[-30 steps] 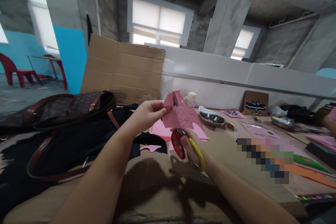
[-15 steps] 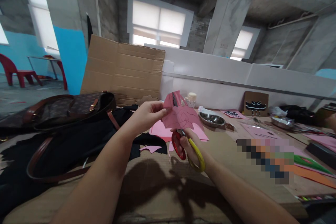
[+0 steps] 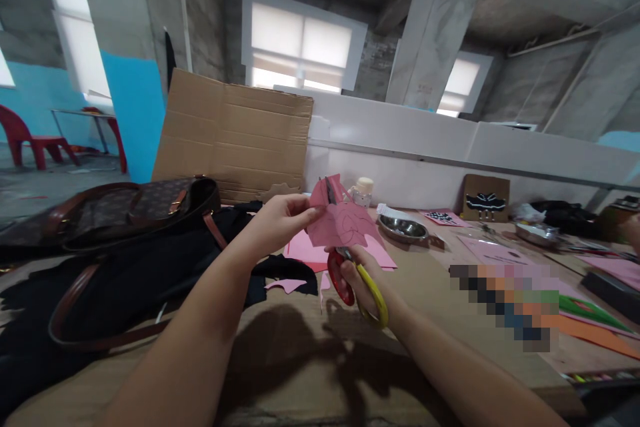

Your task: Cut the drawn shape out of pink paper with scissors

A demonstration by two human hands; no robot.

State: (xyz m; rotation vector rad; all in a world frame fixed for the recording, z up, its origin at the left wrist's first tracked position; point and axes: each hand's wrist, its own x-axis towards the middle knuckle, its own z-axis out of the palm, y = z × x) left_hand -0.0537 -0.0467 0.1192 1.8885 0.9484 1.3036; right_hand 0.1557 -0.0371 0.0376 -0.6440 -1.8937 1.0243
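Between the thumb and fingers of my left hand (image 3: 284,219) is a piece of pink paper (image 3: 345,225) with curved lines drawn on it. My right hand (image 3: 365,277) grips scissors (image 3: 377,303) with one red and one yellow handle loop. The blades point up and away from me, and their tips show above the paper's upper part. Part of the blades is hidden by the paper. Below my hands lie pink paper scraps (image 3: 286,285) on black fabric and cardboard. Behind the held piece, more pink sheets (image 3: 384,255) lie flat.
A brown patterned bag (image 3: 135,213) and black fabric (image 3: 125,287) lie at left. Cardboard (image 3: 235,140) leans at the back. A metal bowl (image 3: 403,228), a lidded cup (image 3: 363,192) and orange sheets (image 3: 595,333) are to the right. A red chair (image 3: 35,140) stands far left.
The scissor blades have shifted slightly within the upper part of the paper, and their tips look closer together. Both hands hold nearly the same place.
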